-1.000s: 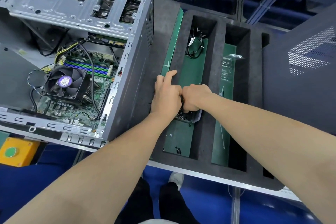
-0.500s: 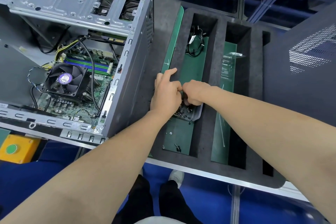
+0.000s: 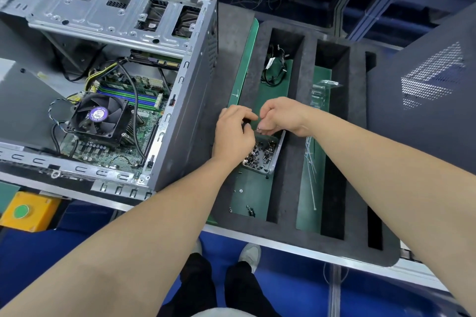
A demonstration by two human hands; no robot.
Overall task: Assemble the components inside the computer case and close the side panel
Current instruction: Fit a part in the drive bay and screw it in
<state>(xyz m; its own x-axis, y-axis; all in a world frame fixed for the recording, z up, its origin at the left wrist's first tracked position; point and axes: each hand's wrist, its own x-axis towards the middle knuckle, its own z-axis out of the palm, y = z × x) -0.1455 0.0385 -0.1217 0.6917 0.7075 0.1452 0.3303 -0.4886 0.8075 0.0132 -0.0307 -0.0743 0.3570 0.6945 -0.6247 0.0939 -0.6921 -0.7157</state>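
Screw tray [image 3: 273, 162] at centre; open computer case [image 3: 185, 110] at 9 o'clock. Left hand [image 3: 235, 136] grip pinches small dark part [image 3: 246, 121]. Right hand [image 3: 280, 116] grip curled, contents cannot tell. Best: lift one screw cleanly, avoid spilling tray.

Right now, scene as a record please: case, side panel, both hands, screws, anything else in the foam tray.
case: computer case open side up, CPU fan and motherboard exposed
side panel: side panel off the case, far right
foam tray: foam tray right of the case, slotted
screw box: screw box in the left slot, below both hands
left hand: left hand fingers curled round a small dark item
right hand: right hand fingers curled; contents unclear
other: cable bundle at far end of same slot; zip ties in next slot
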